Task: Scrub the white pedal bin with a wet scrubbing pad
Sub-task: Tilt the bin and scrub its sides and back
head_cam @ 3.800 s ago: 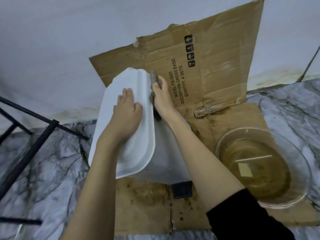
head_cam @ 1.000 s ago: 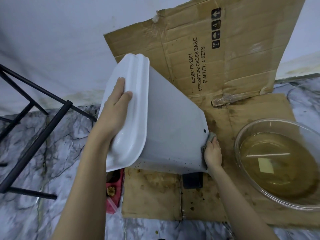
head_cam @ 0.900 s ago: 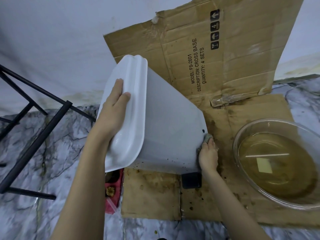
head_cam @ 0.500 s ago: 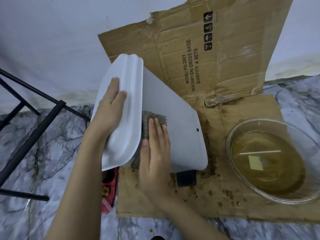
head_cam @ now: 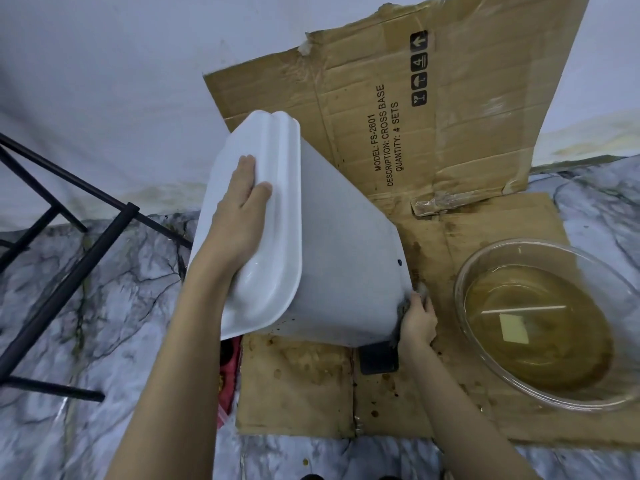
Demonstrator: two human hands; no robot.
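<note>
The white pedal bin (head_cam: 346, 258) stands tilted to the left on flattened cardboard, its lid closed and its black pedal (head_cam: 378, 358) showing at the front base. My left hand (head_cam: 239, 216) lies flat on the lid, holding the bin tilted. My right hand (head_cam: 417, 320) is down at the bin's lower right corner, fingers closed on the grey scrubbing pad (head_cam: 420, 291), which is pressed against the bin's right edge and mostly hidden by my fingers.
A glass bowl (head_cam: 485, 261) of brownish water sits on the stained cardboard (head_cam: 298, 386) to the right. More cardboard (head_cam: 450, 109) leans on the wall behind. Black metal legs (head_cam: 69, 282) stand at the left on the marble floor. A red packet (head_cam: 227, 379) lies under the bin's left side.
My right hand has moved with the pad from the bin's front face near the lid down to the lower right corner. The left hand has stayed on the lid.
</note>
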